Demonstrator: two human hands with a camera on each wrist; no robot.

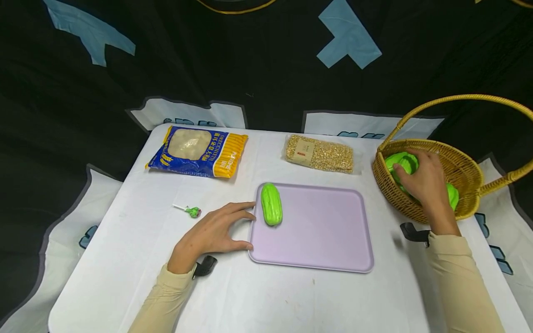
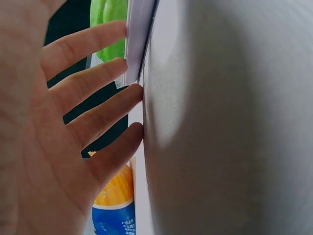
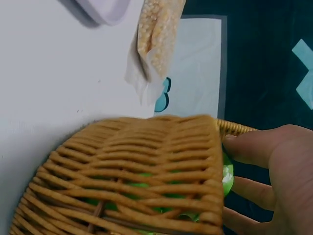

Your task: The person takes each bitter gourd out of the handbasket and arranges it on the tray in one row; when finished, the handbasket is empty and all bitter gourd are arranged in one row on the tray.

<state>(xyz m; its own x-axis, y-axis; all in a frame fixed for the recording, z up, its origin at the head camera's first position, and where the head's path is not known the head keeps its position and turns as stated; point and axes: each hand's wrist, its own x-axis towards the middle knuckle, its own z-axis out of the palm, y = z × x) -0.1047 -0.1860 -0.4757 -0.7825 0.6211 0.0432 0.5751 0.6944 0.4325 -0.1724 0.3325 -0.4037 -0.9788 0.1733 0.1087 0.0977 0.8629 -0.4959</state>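
My left hand (image 1: 216,231) lies flat on the white table (image 1: 137,259), its straight fingers (image 2: 105,105) touching the left edge of a lilac tray (image 1: 320,231). A green ridged toy gourd (image 1: 271,204) lies at the tray's left end, just past my fingertips; its end shows as the gourd (image 2: 107,19) in the left wrist view. My right hand (image 1: 420,178) reaches into a wicker basket (image 1: 462,169) and grips a green toy vegetable (image 1: 401,163) there. In the right wrist view the thumb and fingers (image 3: 254,147) close on that green piece (image 3: 227,176) behind the basket wall (image 3: 137,166).
A blue and yellow flour bag (image 1: 197,151) lies at the back left, and a clear pack of grains (image 1: 319,154) behind the tray. A small green lollipop (image 1: 191,211) lies left of my left hand. The basket's tall handle (image 1: 458,98) arches overhead. Dark cloth surrounds the table.
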